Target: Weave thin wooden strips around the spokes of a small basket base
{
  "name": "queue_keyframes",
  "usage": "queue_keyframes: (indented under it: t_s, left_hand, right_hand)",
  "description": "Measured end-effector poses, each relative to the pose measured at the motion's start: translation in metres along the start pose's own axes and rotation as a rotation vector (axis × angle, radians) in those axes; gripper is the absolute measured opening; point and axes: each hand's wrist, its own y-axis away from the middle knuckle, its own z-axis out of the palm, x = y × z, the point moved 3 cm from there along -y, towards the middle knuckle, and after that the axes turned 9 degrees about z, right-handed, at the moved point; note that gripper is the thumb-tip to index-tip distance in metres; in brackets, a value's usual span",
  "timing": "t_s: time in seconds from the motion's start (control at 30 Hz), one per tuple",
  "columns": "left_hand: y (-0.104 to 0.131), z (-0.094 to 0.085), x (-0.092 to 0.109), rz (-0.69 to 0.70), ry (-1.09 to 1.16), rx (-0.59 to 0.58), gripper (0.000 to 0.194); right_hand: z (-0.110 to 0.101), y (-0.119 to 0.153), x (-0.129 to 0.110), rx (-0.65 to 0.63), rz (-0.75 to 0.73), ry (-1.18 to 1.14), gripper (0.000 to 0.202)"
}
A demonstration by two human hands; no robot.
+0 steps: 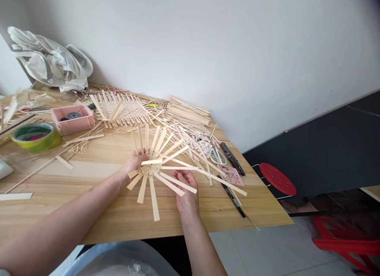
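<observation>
A round woven piece of flat pale strips, like a basket base with spokes fanning out on all sides, is held over the front of the table. My left hand grips its left side near the woven centre, with some fingers hidden behind the strips. On the right, my right hand is close under the longer spokes, thumb and fingers drawn together. What lies between those fingertips is too thin to make out, and strips cover part of this hand.
Behind lie a flat woven mat and a strip stack. Scissors, a box cutter, a pink card and a black pen lie rightward. A tape roll and pink box stand left.
</observation>
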Motion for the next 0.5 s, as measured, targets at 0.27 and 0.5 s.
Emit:
queue_keyframes:
  t_s: [0.27,0.5]
  left_hand:
    - [0.001,0.002,0.001,-0.034,-0.011,0.027,0.016]
    - [-0.002,-0.001,-0.004,-0.049,0.009,-0.001,0.014]
  right_hand:
    - [-0.004,-0.001,-0.014,0.028,-0.044,0.045,0.035]
    - [-0.001,-0.009,-0.010,0.057,-0.065,0.032,0.027]
